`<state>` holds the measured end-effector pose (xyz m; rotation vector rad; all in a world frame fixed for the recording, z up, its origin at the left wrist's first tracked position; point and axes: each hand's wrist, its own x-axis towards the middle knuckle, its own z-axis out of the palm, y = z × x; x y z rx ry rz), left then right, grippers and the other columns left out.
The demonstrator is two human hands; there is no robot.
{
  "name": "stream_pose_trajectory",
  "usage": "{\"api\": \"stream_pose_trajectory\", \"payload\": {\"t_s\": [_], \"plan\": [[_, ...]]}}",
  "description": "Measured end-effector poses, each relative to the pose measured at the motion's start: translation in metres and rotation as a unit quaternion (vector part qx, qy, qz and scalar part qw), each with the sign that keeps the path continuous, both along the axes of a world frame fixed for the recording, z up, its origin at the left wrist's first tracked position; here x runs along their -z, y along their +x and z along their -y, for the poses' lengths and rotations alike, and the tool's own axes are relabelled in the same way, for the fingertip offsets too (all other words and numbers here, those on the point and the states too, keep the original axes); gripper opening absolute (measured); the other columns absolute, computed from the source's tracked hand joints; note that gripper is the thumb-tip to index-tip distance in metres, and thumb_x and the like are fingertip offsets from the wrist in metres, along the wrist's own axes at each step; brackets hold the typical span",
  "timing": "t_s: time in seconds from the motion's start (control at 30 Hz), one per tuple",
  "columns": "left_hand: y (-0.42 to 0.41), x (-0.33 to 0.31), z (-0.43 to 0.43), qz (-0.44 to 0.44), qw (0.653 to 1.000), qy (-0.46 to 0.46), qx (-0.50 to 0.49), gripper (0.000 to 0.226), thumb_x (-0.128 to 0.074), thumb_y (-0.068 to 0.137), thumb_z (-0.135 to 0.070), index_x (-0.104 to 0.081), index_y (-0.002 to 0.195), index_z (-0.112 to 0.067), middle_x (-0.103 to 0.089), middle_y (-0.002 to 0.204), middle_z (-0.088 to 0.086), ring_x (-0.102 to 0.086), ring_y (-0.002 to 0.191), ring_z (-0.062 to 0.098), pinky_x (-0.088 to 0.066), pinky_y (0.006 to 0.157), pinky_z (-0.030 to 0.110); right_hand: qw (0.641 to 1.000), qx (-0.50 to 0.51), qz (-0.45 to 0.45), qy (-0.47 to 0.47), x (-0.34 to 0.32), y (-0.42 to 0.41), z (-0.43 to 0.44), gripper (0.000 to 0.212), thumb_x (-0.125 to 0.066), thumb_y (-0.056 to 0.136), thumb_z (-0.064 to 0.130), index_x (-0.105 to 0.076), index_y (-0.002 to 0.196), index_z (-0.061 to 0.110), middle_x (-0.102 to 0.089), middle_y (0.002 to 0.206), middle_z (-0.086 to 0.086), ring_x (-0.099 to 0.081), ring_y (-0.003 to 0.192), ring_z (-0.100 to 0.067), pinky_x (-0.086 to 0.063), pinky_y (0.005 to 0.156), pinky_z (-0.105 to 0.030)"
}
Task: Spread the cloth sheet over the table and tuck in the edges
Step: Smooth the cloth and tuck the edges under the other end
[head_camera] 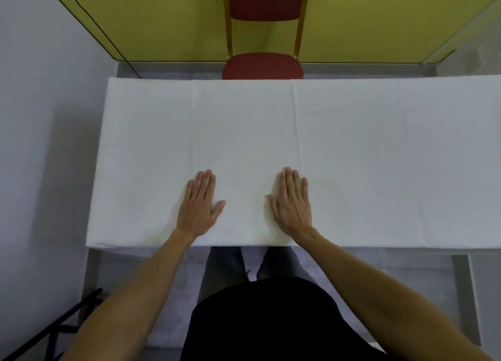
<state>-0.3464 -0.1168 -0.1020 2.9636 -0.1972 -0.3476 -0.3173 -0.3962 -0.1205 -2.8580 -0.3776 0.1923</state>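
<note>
White cloth sheet (339, 149) covers the whole top of the table (461, 279), lying flat from the left end across to the right border of the view. Faint fold creases run near to far across it, one left of centre and one right of centre. Along the near edge the cloth drops over the side in a short overhang, and at the near-left corner it bunches slightly.

Left hand (199, 206) lies palm down on the sheet close to the near edge, fingers straight and held together, thumb spread toward the centre. Right hand (292, 203) lies the same way just to the right, well apart from the left, thumb pointing inward. Both are spread flat and grasp nothing; they only press on the cloth. Bare forearms reach in from the near side, on either side of a dark-clothed torso (260, 320).

Beyond the far edge stands a red chair (261, 66) with a golden frame, its seat partly hidden by the table. Behind it rises a yellow-green wall (162, 22), with a thin black cable (108, 38) running down it on the left. A black folding stand (62, 322) shows at the near left.
</note>
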Motion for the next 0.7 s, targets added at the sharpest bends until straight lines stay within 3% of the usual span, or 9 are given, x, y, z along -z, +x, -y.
{"api": "stream_pose_trajectory", "payload": {"t_s": [0.13,0.3,0.37,0.53,0.7], "plan": [[0.002,-0.001,-0.049,-0.007,0.998,0.001,-0.066,0.076,-0.030,0.099,-0.050,-0.016,0.154,0.001,-0.010,0.163,0.016,-0.004,0.152,0.029,-0.010,0.123,0.049,0.999,-0.028,-0.001,0.028,-0.005,-0.004,-0.068,0.064,-0.026,0.106,0.037,-0.020,0.155,-0.003,-0.015,0.164,-0.020,-0.011,0.153,-0.035,-0.006,0.125,-0.052],[0.006,-0.001,-0.050,0.008,0.999,-0.046,0.023,0.062,-0.040,0.101,-0.029,-0.023,0.152,0.002,-0.014,0.162,0.020,-0.009,0.151,0.031,-0.018,0.121,0.050,0.997,-0.024,-0.032,0.060,-0.009,-0.012,-0.176,0.058,-0.024,0.106,0.029,-0.027,0.152,-0.006,-0.022,0.161,-0.023,-0.018,0.151,-0.038,-0.014,0.122,-0.055],[0.007,-0.001,-0.053,0.011,0.998,-0.069,0.008,0.059,-0.041,0.101,-0.023,-0.024,0.152,0.002,-0.015,0.161,0.019,-0.010,0.151,0.031,-0.019,0.120,0.050,0.998,0.011,-0.028,0.051,-0.004,-0.011,-0.202,0.059,-0.024,0.106,0.029,-0.023,0.153,-0.005,-0.018,0.162,-0.024,-0.014,0.152,-0.037,-0.015,0.122,-0.057],[-0.001,0.001,-0.124,-0.001,0.998,-0.056,0.036,0.070,-0.039,0.100,-0.042,-0.021,0.154,-0.002,-0.013,0.164,0.012,-0.006,0.152,0.026,-0.012,0.122,0.047,1.000,0.023,0.003,0.004,0.003,-0.014,-0.203,0.070,-0.033,0.105,0.042,-0.015,0.156,-0.001,-0.010,0.166,-0.017,-0.005,0.154,-0.031,-0.009,0.124,-0.053],[-0.008,0.000,-0.228,0.004,0.998,0.008,0.066,0.075,-0.031,0.101,-0.051,-0.016,0.154,-0.001,-0.008,0.164,0.013,-0.004,0.152,0.028,-0.016,0.121,0.050,0.999,0.032,-0.009,-0.027,0.003,-0.014,-0.209,0.079,-0.030,0.103,0.053,-0.007,0.158,0.002,-0.001,0.167,-0.013,0.002,0.155,-0.030,-0.001,0.125,-0.049]]}}
